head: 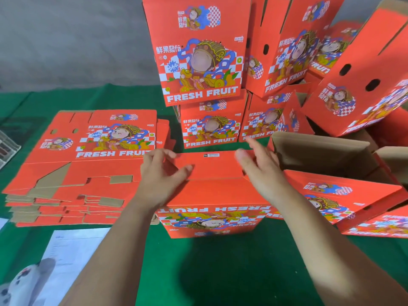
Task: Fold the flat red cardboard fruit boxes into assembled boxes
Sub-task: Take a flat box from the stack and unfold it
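Observation:
A red fruit box (212,195) stands upside down on the green table in front of me, its "FRESH FRUIT" print inverted. Its bottom flaps face up and lie folded flat. My left hand (162,173) presses on the left part of the top flap with fingers spread. My right hand (259,166) hovers with straight fingers over the right edge of that flap, blurred; whether it touches is unclear. To the left lies a stack of flat red boxes (84,164), printed side up.
Assembled red boxes (203,54) are piled high behind and to the right. An open box (320,151) showing its brown inside lies right of my hands. White papers (66,257) sit at the lower left on the green table (220,272).

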{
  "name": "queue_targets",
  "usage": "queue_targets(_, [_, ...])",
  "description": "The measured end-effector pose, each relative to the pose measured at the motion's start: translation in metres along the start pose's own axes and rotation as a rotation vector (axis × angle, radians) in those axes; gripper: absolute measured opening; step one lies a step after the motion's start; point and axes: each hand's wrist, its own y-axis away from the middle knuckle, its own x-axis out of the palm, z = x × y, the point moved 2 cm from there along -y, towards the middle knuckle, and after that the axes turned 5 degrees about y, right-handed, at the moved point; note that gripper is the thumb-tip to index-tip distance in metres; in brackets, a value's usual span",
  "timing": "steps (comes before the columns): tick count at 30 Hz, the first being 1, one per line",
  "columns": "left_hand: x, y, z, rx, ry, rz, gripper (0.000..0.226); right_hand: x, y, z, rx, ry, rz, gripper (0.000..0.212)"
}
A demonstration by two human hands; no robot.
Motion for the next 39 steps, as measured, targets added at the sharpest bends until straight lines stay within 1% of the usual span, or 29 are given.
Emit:
queue_targets(2, [0.003,-0.001,0.0,-0.021,-0.059,0.098,0.083,0.002,-0.001,-0.007,-0.056,0.285,0.08,0.104])
queue_targets(3, [0.006,-0.002,-0.002,-0.058,-0.105,0.122,0.097,0.004,-0.001,-0.008,-0.057,0.376,0.088,0.107])
queue_targets(4, [0.011,-0.003,-0.006,-0.103,-0.182,0.129,0.104,0.006,0.0,-0.008,-0.036,0.431,0.07,0.107])
queue_targets(6, [0.017,-0.005,-0.013,-0.192,-0.389,0.138,0.104,0.012,0.001,-0.008,0.004,0.537,-0.007,0.104])
queue_targets(8, [0.019,-0.006,-0.014,-0.206,-0.505,0.144,0.102,0.016,0.003,-0.005,0.027,0.627,-0.039,0.103])
queue_targets(9, [0.019,-0.006,-0.013,-0.184,-0.494,0.137,0.102,0.017,0.004,-0.005,0.036,0.642,-0.038,0.103])
queue_targets(10, [0.017,-0.005,-0.014,-0.152,-0.423,0.132,0.101,0.017,0.004,-0.005,0.042,0.643,-0.026,0.104])
queue_targets(11, [0.015,-0.004,-0.013,-0.131,-0.273,0.107,0.094,0.016,0.005,-0.005,0.044,0.626,-0.008,0.102])
queue_targets(12, [0.013,-0.003,-0.011,-0.161,-0.058,0.047,0.079,0.014,0.005,-0.005,0.049,0.58,0.008,0.097])
queue_targets(13, [0.011,-0.002,-0.008,-0.242,0.167,-0.012,0.055,0.011,0.004,-0.005,0.07,0.479,0.012,0.089])
queue_targets(14, [0.008,-0.001,-0.005,-0.352,0.328,-0.054,0.028,0.008,0.004,-0.003,0.107,0.326,0.007,0.081])
queue_targets(15, [0.005,0.001,-0.004,-0.452,0.435,-0.075,0.021,0.004,0.005,-0.001,0.149,0.131,-0.015,0.073])
queue_targets(17, [0.0,0.007,-0.002,-0.593,0.492,-0.009,0.037,-0.005,0.008,0.003,0.229,-0.188,-0.078,0.061])
queue_targets(18, [-0.004,0.009,-0.003,-0.61,0.483,-0.007,0.04,-0.01,0.011,0.005,0.259,-0.261,-0.091,0.059])
queue_targets(20, [-0.01,0.014,-0.008,-0.532,0.448,-0.104,0.035,-0.023,0.016,0.009,0.3,-0.314,-0.084,0.051])
queue_targets(21, [-0.012,0.015,-0.007,-0.505,0.484,-0.154,0.03,-0.03,0.018,0.01,0.31,-0.35,-0.085,0.043])
queue_targets(23, [-0.015,0.021,-0.01,-0.493,0.627,-0.192,0.014,-0.045,0.021,0.013,0.372,-0.555,-0.091,0.029])
queue_targets(24, [-0.015,0.024,-0.012,-0.472,0.68,-0.214,0.008,-0.05,0.023,0.014,0.431,-0.694,-0.058,0.026])
queue_targets(25, [-0.015,0.026,-0.015,-0.429,0.739,-0.247,0.013,-0.052,0.025,0.013,0.49,-0.791,-0.011,0.027])
queue_targets(27, [-0.012,0.03,-0.02,-0.318,0.879,-0.291,0.028,-0.049,0.03,0.007,0.58,-0.837,0.08,0.032])
queue_targets(30, [-0.007,0.036,-0.019,-0.165,0.923,-0.27,0.031,-0.046,0.03,0.009,0.579,-0.847,0.16,0.03])
queue_targets(32, [-0.005,0.037,-0.007,-0.102,0.934,-0.283,0.036,-0.049,0.024,0.016,0.445,-0.842,0.219,0.016])
queue_targets(33, [-0.005,0.038,-0.002,-0.112,0.96,-0.288,0.047,-0.051,0.022,0.013,0.346,-0.8,0.249,0.018])
queue_targets(34, [-0.007,0.039,0.003,-0.147,0.985,-0.274,0.06,-0.052,0.017,0.014,0.279,-0.765,0.279,0.026])
queue_targets(35, [-0.007,0.041,0.006,-0.202,0.989,-0.223,0.069,-0.053,0.015,0.015,0.237,-0.718,0.291,0.043])
queue_targets(36, [-0.007,0.042,0.007,-0.269,0.969,-0.134,0.07,-0.054,0.013,0.012,0.225,-0.695,0.277,0.054])
queue_targets(37, [-0.006,0.043,0.007,-0.335,0.925,-0.024,0.067,-0.052,0.015,0.007,0.244,-0.723,0.25,0.047])
queue_targets(38, [-0.005,0.044,0.008,-0.386,0.877,0.069,0.057,-0.048,0.018,0.001,0.264,-0.751,0.262,0.045])
queue_targets(39, [-0.005,0.045,0.008,-0.406,0.84,0.122,0.049,-0.046,0.026,-0.006,0.256,-0.779,0.285,0.047])
